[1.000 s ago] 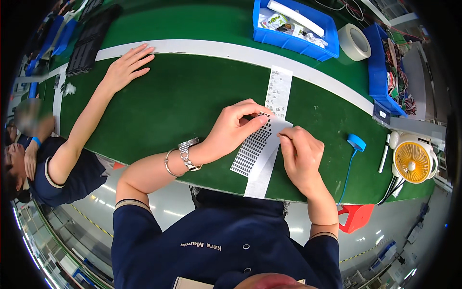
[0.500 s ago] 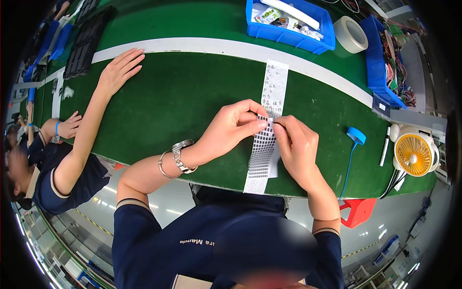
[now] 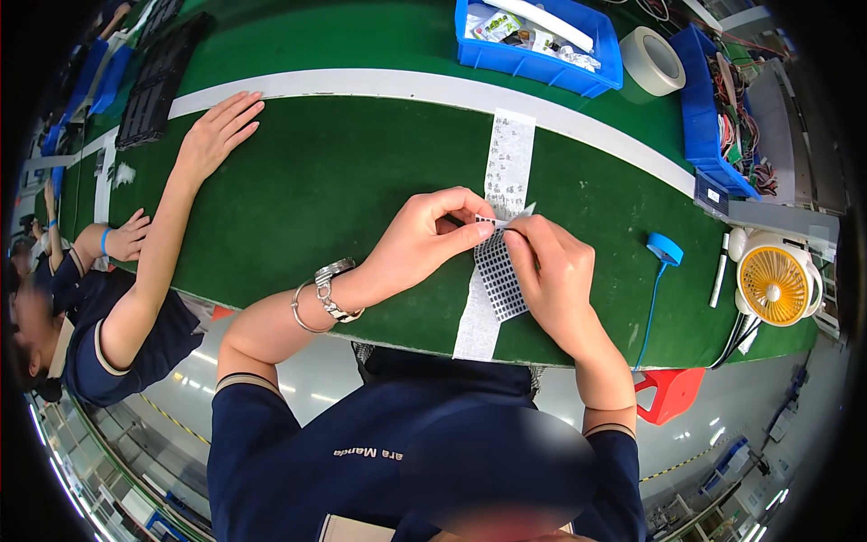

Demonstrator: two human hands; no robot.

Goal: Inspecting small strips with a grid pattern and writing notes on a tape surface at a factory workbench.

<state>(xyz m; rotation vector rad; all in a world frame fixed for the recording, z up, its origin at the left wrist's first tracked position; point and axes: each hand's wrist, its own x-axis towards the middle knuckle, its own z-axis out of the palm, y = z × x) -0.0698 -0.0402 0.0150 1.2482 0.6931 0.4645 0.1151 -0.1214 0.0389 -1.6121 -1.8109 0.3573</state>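
A thin white sheet [image 3: 501, 285] gridded with small black rectangles looks smooth and paper-like, above a creased, matt white paper strip [image 3: 511, 163] on the smooth, lightly scuffed, dull green table [image 3: 361, 163]. The deep blue rectangular bin [image 3: 542, 74] and the white round fan with a yellow grille [image 3: 774, 284] look like smooth hard plastic. The silver link-band watch [image 3: 338, 291] is shiny metal, the navy short-sleeved shirt [image 3: 334, 429] matt cloth, and the pale grey floor [image 3: 682, 447] glossy.
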